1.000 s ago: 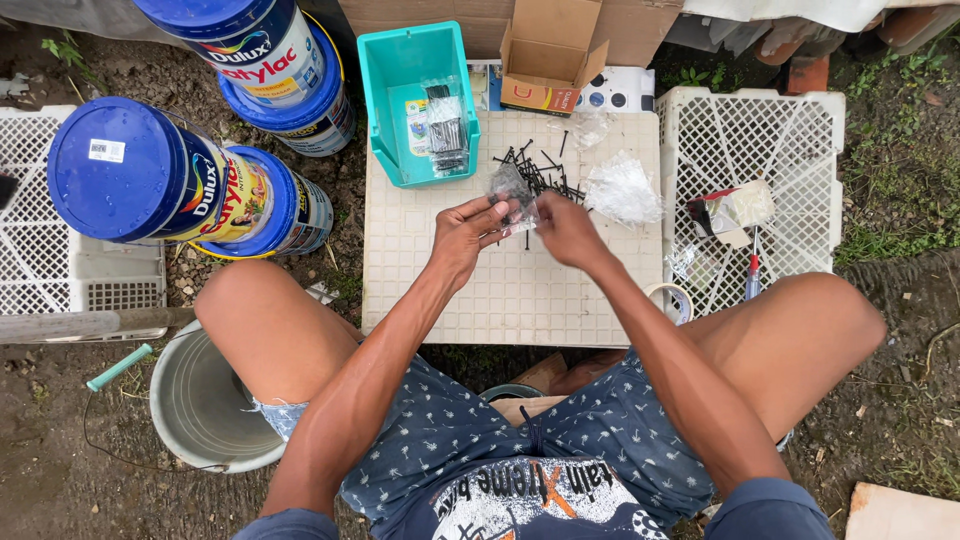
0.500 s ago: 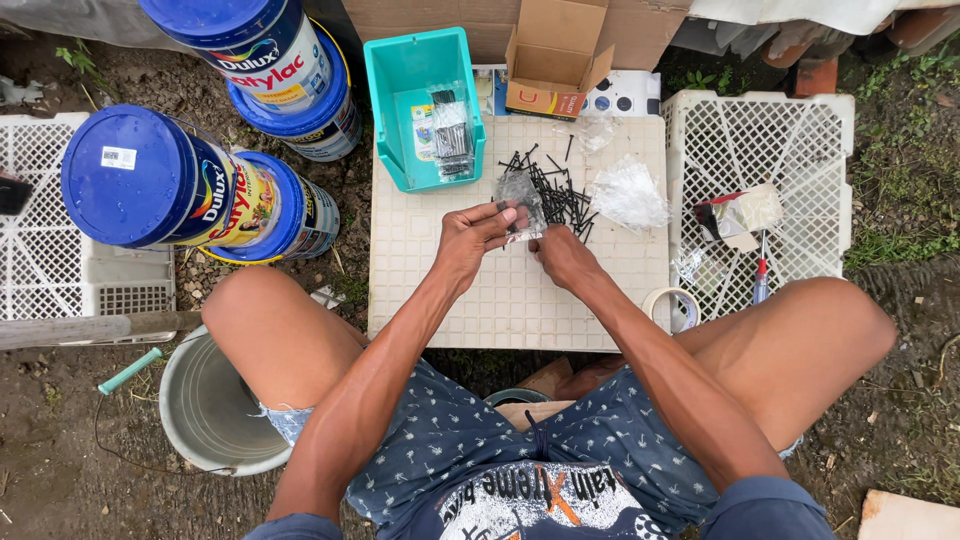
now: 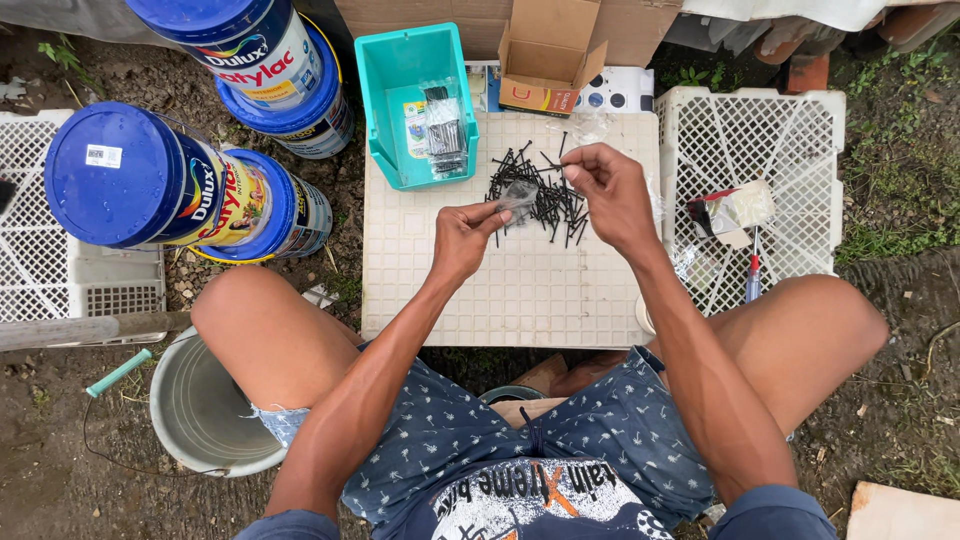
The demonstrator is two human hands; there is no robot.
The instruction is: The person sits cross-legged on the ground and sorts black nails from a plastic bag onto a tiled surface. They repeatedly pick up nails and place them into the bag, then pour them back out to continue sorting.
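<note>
Fingers (image 3: 497, 213) of the left hand (image 3: 462, 240) are pinching a small clear plastic bag (image 3: 520, 196), closed narrow on its lower edge. Across from them, the right hand (image 3: 612, 195) is curling its fingers (image 3: 572, 172) tight; whether they are nipping a single black screw I cannot tell, it being too small. Directly beneath and between both sets of fingers, a loose pile of black screws (image 3: 540, 195) is lying on the cream perforated bench (image 3: 520, 290). Just beyond the left fingers, a teal bin (image 3: 395, 70) is holding filled screw packets (image 3: 443, 130). Beyond the right fingers, an open cardboard box (image 3: 545, 50) is sitting at the bench's far edge. Off to the right of the right hand, a white lattice crate (image 3: 790, 130) is carrying a crumpled wrapper (image 3: 735, 210) and a red-handled tool (image 3: 752, 280). Well left of the left hand, blue-lidded paint cans (image 3: 150, 180) are stacking on the ground, with a grey bucket (image 3: 200, 420) near the knee.
</note>
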